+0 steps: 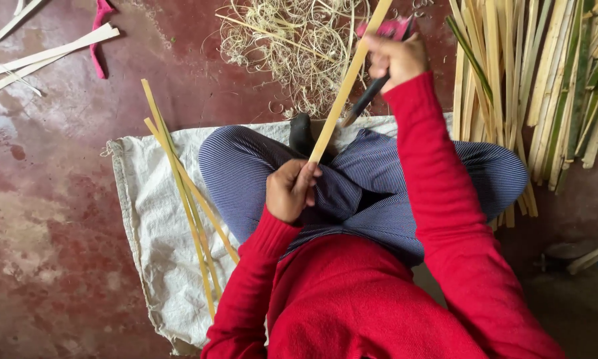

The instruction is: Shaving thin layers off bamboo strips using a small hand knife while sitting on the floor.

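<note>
You sit cross-legged on a pale woven sack cloth spread over the dark red floor; nothing here serves as a container. To your right lies a big heap of split bamboo slats, green and yellow. Far ahead sits a tangled pile of pale curly bamboo shavings, right behind the work. On the cloth at your left lie a few thin yellow bamboo strips. Far left rest flat whitish slats and a pink rag. Your left hand pinches the near end of a long yellow bamboo strip over your lap. Your right hand, fingers curled tight, grips a dark-bladed knife against that strip's far part
</note>
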